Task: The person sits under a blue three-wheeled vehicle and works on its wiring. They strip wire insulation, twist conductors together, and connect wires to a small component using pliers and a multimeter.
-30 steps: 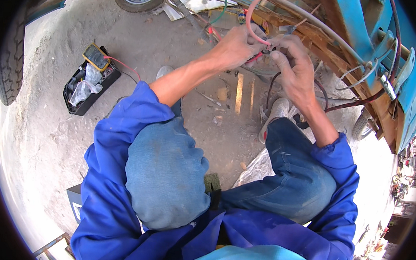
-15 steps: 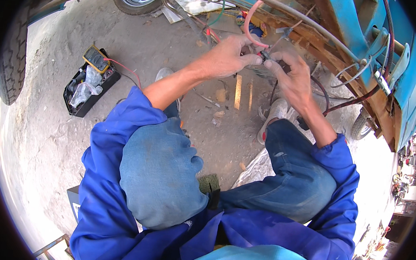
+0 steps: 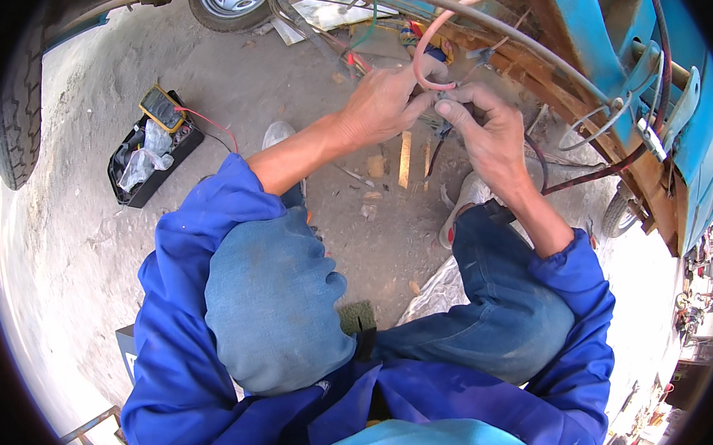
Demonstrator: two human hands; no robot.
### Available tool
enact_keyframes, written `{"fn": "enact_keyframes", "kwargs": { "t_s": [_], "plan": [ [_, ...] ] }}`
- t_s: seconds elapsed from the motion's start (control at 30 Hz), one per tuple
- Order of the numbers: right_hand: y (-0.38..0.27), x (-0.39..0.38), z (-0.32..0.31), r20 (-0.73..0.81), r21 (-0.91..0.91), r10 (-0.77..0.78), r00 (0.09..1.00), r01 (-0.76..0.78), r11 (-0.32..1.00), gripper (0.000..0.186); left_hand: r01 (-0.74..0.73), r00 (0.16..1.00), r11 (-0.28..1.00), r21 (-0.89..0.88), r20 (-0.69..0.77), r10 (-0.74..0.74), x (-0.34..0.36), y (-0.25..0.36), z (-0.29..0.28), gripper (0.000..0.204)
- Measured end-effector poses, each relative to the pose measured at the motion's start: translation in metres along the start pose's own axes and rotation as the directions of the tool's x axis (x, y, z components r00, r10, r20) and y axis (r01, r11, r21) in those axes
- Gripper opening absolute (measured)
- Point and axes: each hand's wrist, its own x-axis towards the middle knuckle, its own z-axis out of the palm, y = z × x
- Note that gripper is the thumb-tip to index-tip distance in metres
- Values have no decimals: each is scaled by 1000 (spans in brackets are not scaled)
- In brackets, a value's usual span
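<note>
In front of me my hands meet at the lower end of a thick pink cable or hose [image 3: 421, 53], which curves down from the frame above. My left hand [image 3: 389, 102] is closed, thumb and fingers pinching at that end. My right hand [image 3: 490, 133] is closed too, its thumb and forefinger pressed on a small dark piece beside the pink end. Fingers mostly hide that piece, so its kind cannot be made out. Below the fingertips hangs a thin dark wire [image 3: 436, 154]. A thicker dark red cable [image 3: 588, 179] runs behind my right wrist toward the frame.
Left on the dusty ground stands a black tray [image 3: 185, 147] with plastic bags [image 3: 148, 151] and a yellow multimeter [image 3: 162, 108], its red lead [image 3: 210, 121] trailing out. A rusty beam [image 3: 568, 105] and blue metal frame [image 3: 585, 45] border the right. A tyre [image 3: 17, 116] stands far left.
Both hands have shifted slightly, the right one leftward and closer to the left. The pink curve sits a little lower and further left, and its tip is more covered by fingers.
</note>
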Motion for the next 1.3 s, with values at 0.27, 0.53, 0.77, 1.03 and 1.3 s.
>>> {"fn": "enact_keyframes", "kwargs": {
  "t_s": [0.27, 0.53, 0.77, 1.03, 1.3],
  "plan": [
    [-7, 5, -3, -93, -91, -19, 995, 11, 996, 21, -114, 993, 989, 98, -27, 117, 1, 6, -6, 16],
    [-11, 15, -4, -104, -241, -214, 971, 184, 953, 24, -70, 997, 997, -34, 35, 71, 5, 4, -6, 11],
    [-7, 13, -5, -121, -76, -140, 983, 131, 988, 13, 275, 961, 874, -400, 139, -239, 11, 5, -6, 11],
    [-1, 13, -4, -51, 126, -3, 999, 9, 992, 13, 440, 894, 682, -584, 211, -396, 22, 6, -9, 13],
    [3, 14, -5, -42, 289, 41, 998, -27, 957, 17, 504, 854, 649, -570, 214, -475, 22, -2, -7, 19]
  ]
}}
